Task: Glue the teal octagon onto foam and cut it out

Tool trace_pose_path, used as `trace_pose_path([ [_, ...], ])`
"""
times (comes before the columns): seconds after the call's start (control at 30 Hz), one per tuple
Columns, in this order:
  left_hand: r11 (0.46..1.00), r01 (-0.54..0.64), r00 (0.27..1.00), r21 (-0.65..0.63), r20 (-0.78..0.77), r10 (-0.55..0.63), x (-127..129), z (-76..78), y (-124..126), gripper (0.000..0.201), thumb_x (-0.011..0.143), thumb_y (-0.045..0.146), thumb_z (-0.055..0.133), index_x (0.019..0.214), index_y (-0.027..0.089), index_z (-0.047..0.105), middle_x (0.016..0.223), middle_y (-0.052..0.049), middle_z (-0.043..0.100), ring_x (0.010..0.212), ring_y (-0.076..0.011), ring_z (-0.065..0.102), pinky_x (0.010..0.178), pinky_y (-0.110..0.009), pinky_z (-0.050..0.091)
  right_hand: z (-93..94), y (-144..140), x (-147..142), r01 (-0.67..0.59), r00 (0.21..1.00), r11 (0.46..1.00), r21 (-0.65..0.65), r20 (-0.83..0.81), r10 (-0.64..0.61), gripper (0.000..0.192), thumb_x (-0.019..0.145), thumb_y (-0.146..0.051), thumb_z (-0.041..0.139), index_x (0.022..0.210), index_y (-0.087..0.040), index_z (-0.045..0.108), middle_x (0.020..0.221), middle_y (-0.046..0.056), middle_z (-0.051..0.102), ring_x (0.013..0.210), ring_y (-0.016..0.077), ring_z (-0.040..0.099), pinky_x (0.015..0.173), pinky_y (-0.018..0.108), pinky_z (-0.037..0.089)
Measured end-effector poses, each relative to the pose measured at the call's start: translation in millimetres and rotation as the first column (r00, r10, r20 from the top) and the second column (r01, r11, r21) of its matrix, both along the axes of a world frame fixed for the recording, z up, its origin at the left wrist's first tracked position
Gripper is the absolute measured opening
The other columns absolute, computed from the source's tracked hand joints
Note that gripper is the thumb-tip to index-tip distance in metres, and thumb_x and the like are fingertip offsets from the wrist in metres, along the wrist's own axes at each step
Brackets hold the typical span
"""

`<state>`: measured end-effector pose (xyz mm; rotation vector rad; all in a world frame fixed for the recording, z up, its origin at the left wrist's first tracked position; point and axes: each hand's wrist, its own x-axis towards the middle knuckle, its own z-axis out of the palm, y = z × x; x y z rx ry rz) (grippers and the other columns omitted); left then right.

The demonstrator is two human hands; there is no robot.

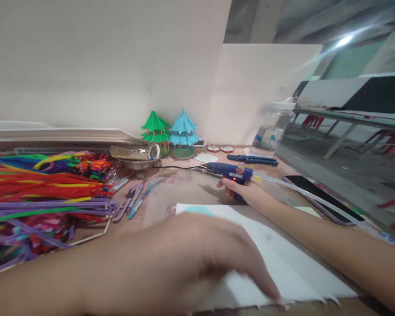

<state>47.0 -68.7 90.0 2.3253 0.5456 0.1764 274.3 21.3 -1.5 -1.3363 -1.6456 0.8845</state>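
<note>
Blurred by motion: the left hand (197,259), fingers smeared over the white sheet (283,263), with its forearm cut off by the bottom and left edges. Hidden inside the right hand (246,191): the grip of the blue glue gun (230,172), leaving only the barrel and a red light showing; cut off at the right edge, that arm past the elbow. Cropped at the left edge: the heap of coloured pipe cleaners (36,193); too small to read, the two round tins (220,149) by the wall and the label on the clear jar (270,136).
</note>
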Motion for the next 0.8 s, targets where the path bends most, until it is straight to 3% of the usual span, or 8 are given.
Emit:
trace_pose_path([
  [0.03, 0.985, -0.084, 0.988, 0.152, 0.145, 0.062, -3, -1.1, 11, 0.042, 0.092, 0.019, 0.040, 0.108, 0.030, 0.077, 0.100, -0.001, 0.077, 0.092, -0.0130, 0.071, 0.082, -0.024, 0.056, 0.0, 0, 0, -0.001, 1.000, 1.000, -0.001, 0.002, 0.001, 0.041, 0.077, -0.058, 0.062, 0.080, -0.018, 0.072, 0.060, 0.000, 0.061, 0.060, 0.0164, 0.059, 0.059, 0.029, 0.047],
  [0.1, 0.912, -0.198, 0.969, 0.359, 0.211, 0.128, -7, -8.2, 34, 0.037, 0.091, 0.012, 0.042, 0.101, 0.022, 0.077, 0.100, -0.005, 0.077, 0.095, -0.0154, 0.070, 0.088, -0.027, 0.054, -1.1, 2, 1, 0.006, 1.000, 1.000, -0.007, 0.006, -0.006, 0.040, 0.077, -0.057, 0.063, 0.080, -0.018, 0.073, 0.059, 0.000, 0.061, 0.059, 0.0160, 0.059, 0.059, 0.028, 0.047],
  [0.27, 0.782, -0.264, 0.962, 0.565, 0.095, 0.257, -17, -54.3, 75, 0.024, 0.095, 0.024, 0.055, 0.110, 0.019, 0.072, 0.108, -0.008, 0.075, 0.103, -0.0229, 0.067, 0.090, -0.035, 0.053, -7.4, 7, 5, -0.012, 1.000, 1.000, -0.013, -0.023, 0.011, 0.041, 0.076, -0.058, 0.065, 0.080, -0.018, 0.074, 0.059, 0.001, 0.061, 0.059, 0.0155, 0.059, 0.057, 0.027, 0.047],
  [0.37, 0.754, -0.236, 0.969, 0.612, 0.087, 0.233, -19, -78.5, 77, 0.031, 0.095, 0.029, 0.059, 0.122, 0.016, 0.067, 0.117, -0.012, 0.070, 0.109, -0.0250, 0.064, 0.094, -0.039, 0.052, -7.4, 8, 6, -0.021, 0.999, 1.000, -0.008, -0.032, 0.021, 0.041, 0.076, -0.057, 0.066, 0.083, -0.018, 0.074, 0.062, 0.001, 0.063, 0.059, 0.0149, 0.059, 0.058, 0.027, 0.048],
  [0.47, 0.748, -0.176, 0.983, 0.640, 0.083, 0.161, -11, -84.2, 70, 0.029, 0.096, 0.029, 0.059, 0.120, 0.014, 0.068, 0.117, -0.012, 0.070, 0.109, -0.0251, 0.064, 0.097, -0.039, 0.051, -4.0, 7, 6, -0.022, 0.998, 1.000, -0.010, -0.050, 0.022, 0.039, 0.078, -0.055, 0.066, 0.082, -0.018, 0.074, 0.063, 0.001, 0.064, 0.059, 0.0144, 0.060, 0.060, 0.026, 0.049],
  [0.6, 0.754, -0.033, 0.999, 0.656, 0.044, 0.005, 25, -75.8, 64, 0.020, 0.096, 0.023, 0.059, 0.109, 0.015, 0.073, 0.109, -0.009, 0.075, 0.103, -0.0242, 0.067, 0.097, -0.038, 0.049, -0.4, 7, 6, -0.024, 0.999, 1.000, 0.005, -0.043, 0.024, 0.034, 0.083, -0.050, 0.063, 0.081, -0.018, 0.073, 0.061, 0.000, 0.063, 0.059, 0.0133, 0.059, 0.060, 0.025, 0.048],
  [0.73, 0.820, 0.038, 0.999, 0.571, -0.025, -0.029, 77, -68.5, 67, 0.022, 0.094, 0.017, 0.063, 0.114, 0.015, 0.072, 0.117, -0.010, 0.073, 0.112, -0.0257, 0.064, 0.100, -0.039, 0.046, 0.3, 10, 7, 0.008, 0.998, 1.000, 0.028, -0.061, -0.006, 0.029, 0.085, -0.045, 0.063, 0.079, -0.018, 0.073, 0.058, -0.003, 0.060, 0.058, 0.0125, 0.058, 0.059, 0.024, 0.046],
  [0.8, 0.845, 0.107, 0.994, 0.524, -0.084, -0.074, 96, -67.6, 67, 0.027, 0.089, 0.027, 0.072, 0.113, 0.015, 0.073, 0.114, -0.009, 0.073, 0.111, -0.0269, 0.063, 0.095, -0.037, 0.047, 1.0, 11, 8, 0.025, 0.997, 1.000, -0.003, -0.069, -0.025, 0.027, 0.085, -0.043, 0.064, 0.080, -0.018, 0.073, 0.058, -0.003, 0.060, 0.058, 0.0124, 0.058, 0.058, 0.023, 0.047],
])
